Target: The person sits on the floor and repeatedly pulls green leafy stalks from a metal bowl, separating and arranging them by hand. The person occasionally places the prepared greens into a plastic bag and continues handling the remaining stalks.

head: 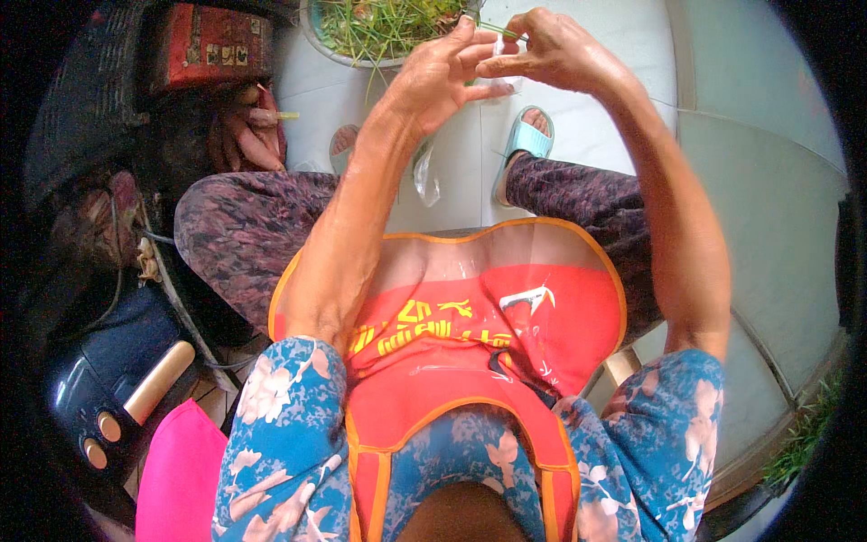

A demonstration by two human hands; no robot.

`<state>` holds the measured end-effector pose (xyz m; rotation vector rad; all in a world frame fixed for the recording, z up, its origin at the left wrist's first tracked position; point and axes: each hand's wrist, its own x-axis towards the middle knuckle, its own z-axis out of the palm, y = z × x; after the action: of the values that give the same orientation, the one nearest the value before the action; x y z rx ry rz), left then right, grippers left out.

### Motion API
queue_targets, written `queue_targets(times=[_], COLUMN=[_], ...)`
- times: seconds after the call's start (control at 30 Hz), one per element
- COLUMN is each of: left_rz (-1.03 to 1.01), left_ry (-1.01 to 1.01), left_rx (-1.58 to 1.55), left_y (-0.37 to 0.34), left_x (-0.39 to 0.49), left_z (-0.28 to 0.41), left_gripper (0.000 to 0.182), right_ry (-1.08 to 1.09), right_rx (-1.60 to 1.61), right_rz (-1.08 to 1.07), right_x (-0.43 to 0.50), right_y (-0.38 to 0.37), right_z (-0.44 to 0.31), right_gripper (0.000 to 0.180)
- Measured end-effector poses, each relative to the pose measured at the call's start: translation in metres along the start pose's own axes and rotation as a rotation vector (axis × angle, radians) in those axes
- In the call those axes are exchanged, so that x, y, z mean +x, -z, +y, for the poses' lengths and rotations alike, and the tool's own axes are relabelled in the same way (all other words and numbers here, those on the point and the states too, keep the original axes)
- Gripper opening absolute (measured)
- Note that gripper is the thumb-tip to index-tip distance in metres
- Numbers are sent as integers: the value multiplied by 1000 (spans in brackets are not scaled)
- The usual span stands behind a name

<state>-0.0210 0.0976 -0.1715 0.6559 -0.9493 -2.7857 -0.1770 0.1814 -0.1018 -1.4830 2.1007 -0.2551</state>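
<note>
Above the floor at the top of the view, my right hand point(559, 57) pinches a thin green stalk point(500, 29) between its fingertips. The stalk's other end reaches the thumb tip of my left hand point(447, 74), whose palm is turned up and fingers are spread. Whether that thumb touches the stalk cannot be told. A small whitish strip point(499, 45) shows between the hands; its kind is unclear. Just beyond my left hand, long green stalks and leaves point(379, 30) fill a round basin point(339, 55), some hanging over its rim.
A red apron point(433, 379) with printed writing spans my lap. Clear plastic film point(425, 177) hangs below my left forearm. A red box point(213, 44) and sweet potatoes point(254, 139) sit at the left, above a dark toaster-like appliance point(122, 379). Pale panels point(752, 176) stand at the right.
</note>
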Motion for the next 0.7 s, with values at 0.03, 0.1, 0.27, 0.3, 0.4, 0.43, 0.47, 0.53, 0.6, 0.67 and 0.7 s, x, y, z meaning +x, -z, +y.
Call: queue_targets(times=[0.03,0.1,0.27,0.3,0.4,0.43,0.47,0.53,0.6,0.67,0.7], left_rz=[-5,-51,-47,-28,440,471,471,496,608,802,752], left_ry=[32,-15,-42,-60,21,44,-76,24,31,-127,27], left_rx=[-62,-120,-369,-405,30,333,721,1200,1259,1216,1242], left_y=[-4,-6,21,32,31,38,69,97,122,138,138], left_x=[-2,-3,7,8,19,25,35,45,44,46,49], left_z=[-2,-10,-38,-49,-85,-101,-132,-150,-159,-167,-162], left_gripper=[57,56,34,29,24,28,30,37,40,38,39], right_ry=[38,2,-36,-35,-28,-51,-62,-104,-70,-72,-74], right_rx=[-69,-135,-127,-114,-107,-68,-23,39,106,203,270], right_rz=[109,133,143,136,108,76,41,-5,33,55,49], right_x=[1,7,15,17,17,16,14,11,9,4,5], right_y=[-11,-22,-28,-29,-23,-18,-13,-9,-6,-5,-5], right_z=[9,17,13,12,13,9,2,-2,-6,-7,-4], right_gripper=[41,42,28,25,27,26,25,25,26,27,27])
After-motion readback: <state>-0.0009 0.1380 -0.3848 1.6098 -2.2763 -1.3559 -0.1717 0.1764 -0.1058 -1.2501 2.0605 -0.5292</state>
